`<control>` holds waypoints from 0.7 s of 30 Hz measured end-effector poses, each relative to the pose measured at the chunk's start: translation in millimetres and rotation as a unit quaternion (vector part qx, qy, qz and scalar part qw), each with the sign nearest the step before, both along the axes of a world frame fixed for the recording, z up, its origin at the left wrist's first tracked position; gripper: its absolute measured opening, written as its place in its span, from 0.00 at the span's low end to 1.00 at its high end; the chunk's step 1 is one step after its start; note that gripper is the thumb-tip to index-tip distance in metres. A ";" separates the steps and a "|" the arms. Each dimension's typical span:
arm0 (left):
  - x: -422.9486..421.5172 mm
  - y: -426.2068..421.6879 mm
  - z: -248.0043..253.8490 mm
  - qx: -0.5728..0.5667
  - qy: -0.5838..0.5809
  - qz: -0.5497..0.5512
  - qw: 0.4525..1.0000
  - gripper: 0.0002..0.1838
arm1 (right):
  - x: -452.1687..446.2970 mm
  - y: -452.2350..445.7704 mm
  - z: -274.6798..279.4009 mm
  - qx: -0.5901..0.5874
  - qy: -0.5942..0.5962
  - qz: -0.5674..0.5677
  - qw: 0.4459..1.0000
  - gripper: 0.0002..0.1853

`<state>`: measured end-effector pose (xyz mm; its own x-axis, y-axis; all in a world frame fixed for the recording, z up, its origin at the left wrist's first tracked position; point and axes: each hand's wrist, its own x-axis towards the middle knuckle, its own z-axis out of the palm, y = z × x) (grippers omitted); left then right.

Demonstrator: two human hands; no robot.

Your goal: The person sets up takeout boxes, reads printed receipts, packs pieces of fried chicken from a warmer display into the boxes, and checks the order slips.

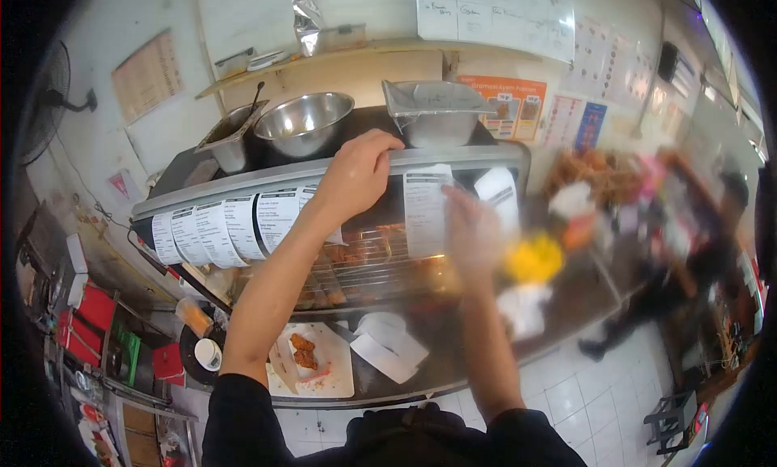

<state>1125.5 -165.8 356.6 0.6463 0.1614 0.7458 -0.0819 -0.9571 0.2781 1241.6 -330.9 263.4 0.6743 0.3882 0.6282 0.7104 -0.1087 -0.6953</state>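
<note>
Printed paper slips [194,234] hang in a row along the front edge of a warming cabinet [486,154]. My left hand [356,174] rests on the cabinet's metal top edge, fingers bent over it; whether anything is in them is hidden. My right hand [473,231], smeared by motion, is raised beside a hanging slip [426,212], with a finger at its upper right. Another white slip [498,193] hangs just right of that hand. Behind the cabinet's front, wire racks [364,252] hold food.
On the cabinet top stand a steel bowl [303,123], a deep steel tray [231,139] and a covered tub [437,115]. Below, a white board [332,370] bears fried pieces [303,351]. A person in dark clothes [680,293] is at the right.
</note>
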 end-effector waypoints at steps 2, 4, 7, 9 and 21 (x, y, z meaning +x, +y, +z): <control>-4.2 -4.4 -2.2 0.009 0.024 -0.009 1.000 0.13 | -19.6 -4.8 23.1 -0.008 0.122 0.044 0.992 0.13; -4.0 -5.9 -0.9 0.031 0.052 -0.055 0.997 0.15 | -5.1 14.8 11.5 0.001 0.068 0.044 0.997 0.13; 0.9 4.4 -8.1 0.051 0.101 -0.079 0.990 0.17 | -10.7 17.6 19.4 0.005 0.038 0.046 0.998 0.14; 1.8 5.5 -22.6 0.099 0.088 -0.063 0.989 0.17 | -10.3 16.1 18.3 0.063 0.056 0.082 0.993 0.15; 39.3 -43.6 -34.9 0.123 0.093 -0.002 0.988 0.20 | -32.4 -132.8 -101.3 -0.089 -0.065 -0.032 0.993 0.21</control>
